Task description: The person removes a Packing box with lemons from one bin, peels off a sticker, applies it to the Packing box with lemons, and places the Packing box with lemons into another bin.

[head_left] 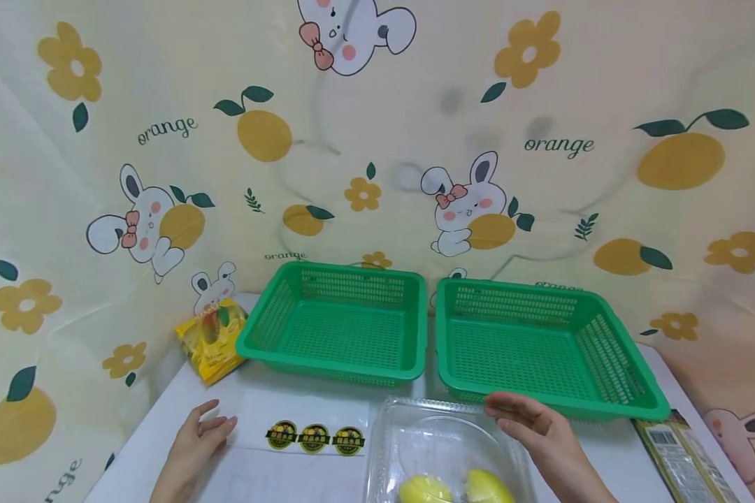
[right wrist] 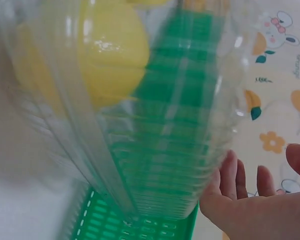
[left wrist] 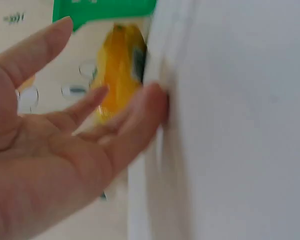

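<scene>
A clear plastic clamshell box (head_left: 386,447) stands at the front of the table, with smooth yellow fruits (head_left: 424,489) inside; its near part is cut off by the frame. My right hand (head_left: 544,436) is at the box's far right corner, fingers loosely bent and holding nothing. In the right wrist view, its fingertips (right wrist: 230,172) are right beside the box's ridged wall. My left hand (head_left: 195,447) hovers at the table's left side, fingers relaxed with nothing in them. Between left hand and box lies a strip of three round black-and-gold stickers (head_left: 314,438).
Two green plastic baskets, a left one (head_left: 333,374) and a right one (head_left: 554,402), stand side by side at the back. A yellow mango-printed packet (head_left: 212,342) leans by the left basket. Another printed packet (head_left: 682,454) lies at the right edge. A patterned cloth (head_left: 377,140) hangs behind.
</scene>
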Tool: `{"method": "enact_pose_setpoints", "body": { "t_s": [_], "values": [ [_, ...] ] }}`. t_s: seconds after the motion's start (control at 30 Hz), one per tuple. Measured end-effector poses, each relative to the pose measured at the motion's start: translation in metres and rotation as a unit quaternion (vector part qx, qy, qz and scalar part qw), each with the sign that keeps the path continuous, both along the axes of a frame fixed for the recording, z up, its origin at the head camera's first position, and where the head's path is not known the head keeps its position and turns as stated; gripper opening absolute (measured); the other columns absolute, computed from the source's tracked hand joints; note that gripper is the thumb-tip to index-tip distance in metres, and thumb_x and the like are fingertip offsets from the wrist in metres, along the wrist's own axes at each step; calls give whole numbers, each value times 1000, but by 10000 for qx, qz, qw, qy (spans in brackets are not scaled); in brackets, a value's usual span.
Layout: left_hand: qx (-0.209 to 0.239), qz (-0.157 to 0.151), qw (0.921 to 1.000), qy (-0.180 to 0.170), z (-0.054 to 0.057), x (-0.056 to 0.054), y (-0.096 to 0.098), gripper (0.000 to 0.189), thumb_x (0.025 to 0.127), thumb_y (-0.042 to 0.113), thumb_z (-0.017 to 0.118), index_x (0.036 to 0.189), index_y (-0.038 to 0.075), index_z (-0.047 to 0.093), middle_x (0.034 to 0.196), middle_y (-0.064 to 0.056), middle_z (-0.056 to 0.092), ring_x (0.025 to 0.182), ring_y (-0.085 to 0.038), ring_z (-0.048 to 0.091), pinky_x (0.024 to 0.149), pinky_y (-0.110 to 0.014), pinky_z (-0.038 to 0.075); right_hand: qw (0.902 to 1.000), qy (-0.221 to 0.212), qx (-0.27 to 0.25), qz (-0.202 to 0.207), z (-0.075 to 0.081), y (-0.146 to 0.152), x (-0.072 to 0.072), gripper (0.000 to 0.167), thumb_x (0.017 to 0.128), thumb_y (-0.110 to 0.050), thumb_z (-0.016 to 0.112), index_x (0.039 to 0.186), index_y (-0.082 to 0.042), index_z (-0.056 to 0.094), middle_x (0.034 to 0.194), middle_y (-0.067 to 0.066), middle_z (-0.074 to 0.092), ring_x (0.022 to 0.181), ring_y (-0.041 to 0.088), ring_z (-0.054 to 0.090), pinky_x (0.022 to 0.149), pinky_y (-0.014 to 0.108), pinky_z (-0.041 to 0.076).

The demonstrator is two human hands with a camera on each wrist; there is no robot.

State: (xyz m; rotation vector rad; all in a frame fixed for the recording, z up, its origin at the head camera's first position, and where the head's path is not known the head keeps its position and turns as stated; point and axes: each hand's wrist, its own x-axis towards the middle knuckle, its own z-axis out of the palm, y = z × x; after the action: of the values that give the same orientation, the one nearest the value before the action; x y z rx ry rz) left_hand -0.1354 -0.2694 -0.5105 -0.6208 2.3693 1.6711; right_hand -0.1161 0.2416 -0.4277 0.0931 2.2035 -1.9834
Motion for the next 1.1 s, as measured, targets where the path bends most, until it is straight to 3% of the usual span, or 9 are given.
{"method": "enact_pose_setpoints", "body": {
  "t_s": [0.07,0.13,0.27,0.33,0.43,0.6,0.8,0.97,1.1],
  "values": [
    [629,270,9976,-138,-1,8,-7,83,97,32,67,153,-4,17,141,-37,40,111,-32,60,90,-40,57,9998,-171,-76,-66,-1,-2,-1,47,97,-14,65,138,4,52,126,7,64,111,13,64,92,24,53],
    [1405,497,9887,-150,-5,16,-8,84,98,28,66,156,-1,12,147,-35,34,114,-28,59,94,-41,56,9994,-316,-129,-26,-2,-4,-3,46,97,-16,66,138,1,53,128,8,64,110,12,64,93,25,53],
    [2820,1246,9513,73,-9,25,6,86,100,15,63,160,8,2,154,-28,24,117,-20,56,102,-42,51,9993,-222,-114,293,-4,-3,-4,40,99,-16,62,136,0,55,129,9,63,110,12,64,95,27,52],
    [3140,1581,9360,178,-9,23,18,89,98,13,65,160,10,2,153,-24,26,113,-16,57,102,-40,51,9990,-158,-111,393,-4,-4,-4,39,100,-16,62,135,0,56,128,9,63,110,12,64,96,28,52],
    [3445,1822,9204,314,-6,17,36,87,97,9,66,160,10,7,145,-20,36,113,-15,58,103,-36,50,9987,-154,-147,456,-3,-7,-5,40,99,-17,62,135,0,56,129,11,63,111,14,64,99,30,51],
    [4029,1756,8976,352,-4,13,55,76,97,9,65,157,11,18,127,-6,51,108,-12,56,101,-38,49,9979,-249,-100,582,-2,-11,-7,44,99,-20,63,136,2,53,132,15,60,113,16,64,101,32,49],
    [3969,1422,9049,576,-11,6,84,78,98,6,62,157,4,13,137,-17,43,107,-18,60,99,-47,51,9985,-220,-76,503,-3,-8,-5,41,99,-18,63,134,2,55,129,13,62,110,14,65,98,29,51],
    [4008,1243,9042,802,-19,1,110,65,98,3,59,148,-9,19,119,-20,62,104,-28,68,96,-49,53,9980,-207,-214,561,-5,-6,-5,35,101,-15,60,133,0,57,125,8,64,109,12,65,97,28,52],
    [3901,1096,9094,935,-21,-2,127,58,100,1,54,145,-16,22,114,-24,67,104,-29,69,92,-44,56,9981,-265,-243,497,-3,-7,-3,35,100,-15,61,131,-1,58,125,9,64,108,12,65,97,30,52]
  ]
}}
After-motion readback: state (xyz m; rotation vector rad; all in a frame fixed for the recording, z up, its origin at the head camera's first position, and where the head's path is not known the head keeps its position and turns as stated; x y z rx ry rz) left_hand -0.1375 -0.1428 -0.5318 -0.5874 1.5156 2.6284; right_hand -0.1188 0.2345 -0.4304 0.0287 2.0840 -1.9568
